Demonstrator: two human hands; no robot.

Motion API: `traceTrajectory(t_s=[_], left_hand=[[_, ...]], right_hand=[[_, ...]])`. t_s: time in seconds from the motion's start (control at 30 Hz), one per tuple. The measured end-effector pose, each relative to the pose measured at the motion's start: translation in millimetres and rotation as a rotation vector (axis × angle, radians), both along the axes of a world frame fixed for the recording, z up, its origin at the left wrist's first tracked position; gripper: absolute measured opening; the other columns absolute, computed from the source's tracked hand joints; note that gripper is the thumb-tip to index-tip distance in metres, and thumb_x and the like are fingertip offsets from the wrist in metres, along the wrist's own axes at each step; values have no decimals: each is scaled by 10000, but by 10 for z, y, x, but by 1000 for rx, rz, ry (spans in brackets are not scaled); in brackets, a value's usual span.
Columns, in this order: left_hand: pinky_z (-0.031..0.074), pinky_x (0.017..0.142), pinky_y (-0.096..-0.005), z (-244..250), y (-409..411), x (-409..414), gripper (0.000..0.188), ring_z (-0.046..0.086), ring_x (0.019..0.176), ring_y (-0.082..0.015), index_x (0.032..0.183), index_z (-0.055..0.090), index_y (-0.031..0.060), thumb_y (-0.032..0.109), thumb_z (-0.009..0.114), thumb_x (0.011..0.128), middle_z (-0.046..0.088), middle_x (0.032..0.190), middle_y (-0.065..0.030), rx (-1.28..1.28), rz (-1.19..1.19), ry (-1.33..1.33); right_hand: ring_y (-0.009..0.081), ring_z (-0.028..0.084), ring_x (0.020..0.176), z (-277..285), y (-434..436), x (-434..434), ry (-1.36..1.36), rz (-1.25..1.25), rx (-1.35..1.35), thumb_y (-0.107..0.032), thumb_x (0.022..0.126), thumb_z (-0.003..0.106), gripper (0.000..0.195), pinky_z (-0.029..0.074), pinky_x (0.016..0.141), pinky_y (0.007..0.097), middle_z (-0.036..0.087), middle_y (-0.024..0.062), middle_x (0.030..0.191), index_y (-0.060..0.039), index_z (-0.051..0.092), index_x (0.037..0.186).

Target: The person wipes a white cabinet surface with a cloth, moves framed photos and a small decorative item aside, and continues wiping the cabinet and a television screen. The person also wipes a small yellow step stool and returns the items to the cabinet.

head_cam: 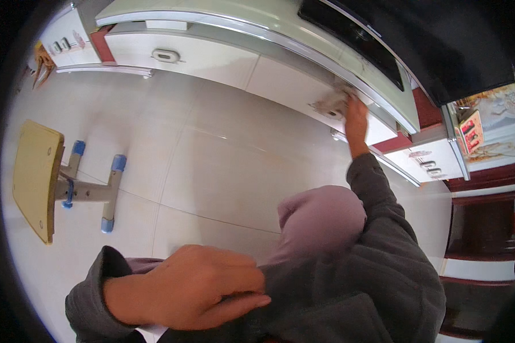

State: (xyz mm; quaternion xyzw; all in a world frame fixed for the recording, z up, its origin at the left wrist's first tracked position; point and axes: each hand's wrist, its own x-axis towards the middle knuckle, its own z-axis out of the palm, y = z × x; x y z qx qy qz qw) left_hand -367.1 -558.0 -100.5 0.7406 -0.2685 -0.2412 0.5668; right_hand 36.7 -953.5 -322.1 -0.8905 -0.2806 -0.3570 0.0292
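My right hand (355,115) reaches far forward to the low white cabinet. Its fingers grip a crumpled pale grey cloth (334,99), which lies against the right-hand drawer front (289,83) just under the countertop edge. The cloth partly covers that drawer's handle (332,113). My left hand (193,287) is held close before my body, back of the hand up, fingers curled and thumb alongside them. Nothing shows in it, though its palm is hidden. Beside the right drawer, the left drawer front (197,58) bears an oval handle (166,55).
A pale countertop (240,17) with a metal-trimmed edge overhangs the drawers, and a large black screen (446,43) stands above it. At left is a stool (36,180) with blue-capped feet. A side cabinet (425,163) adjoins on the right. My bent knee (326,218) rises below my right arm.
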Motion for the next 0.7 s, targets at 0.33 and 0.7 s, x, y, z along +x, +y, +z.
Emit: traceTrajectory(t_s=[0.33,0.7], left_hand=[[508,658,-394,-145,-3,28,145,635,735,-281,927,684,45,187,665,952,637,829,-102,36,139,-22],[450,976,-340,118,2474,-675,179,600,1079,-275,1055,629,-5,102,663,916,619,1110,-130,946,1351,-602]], right_hand=[[409,514,1151,-30,302,8,59,-59,-2,-41,873,588,458,455,990,481,560,185,1241,-88,583,1329],[296,497,1280,322,3370,173,-41,568,-250,-53,907,540,554,337,1133,447,542,75,1415,-180,527,1446]])
